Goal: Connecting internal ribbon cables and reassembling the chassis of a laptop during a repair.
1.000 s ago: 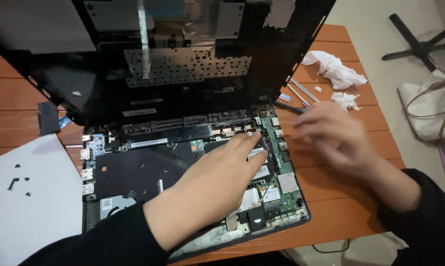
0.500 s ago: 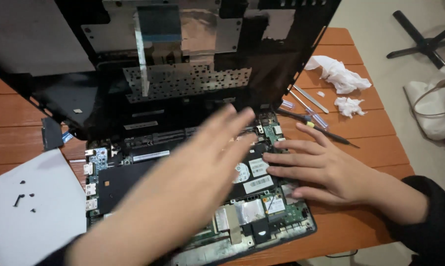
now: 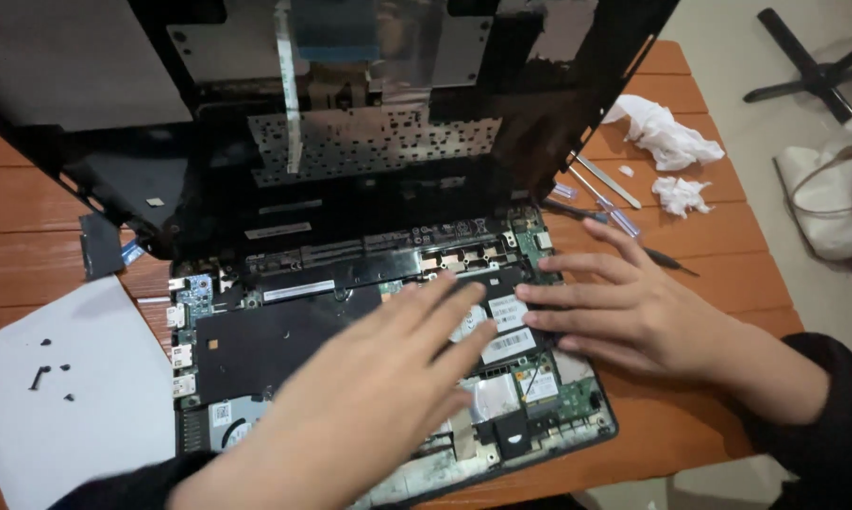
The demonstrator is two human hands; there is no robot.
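Note:
An opened laptop base lies on the wooden table, its circuit boards bare. Its keyboard panel is tilted up behind, joined by a flat ribbon cable. My left hand lies flat over the middle of the base, fingers spread and pointing at a black drive with white labels. My right hand rests on the base's right side, fingertips touching that drive's right edge. Neither hand holds anything.
White paper with several small black screws lies at the left. Screwdrivers and crumpled tissues sit at the right of the table. A bag and a chair base stand on the floor.
My right hand came from the screwdrivers onto the base's right side. My left hand lifted, swept across, and now lies flat beside the drive.

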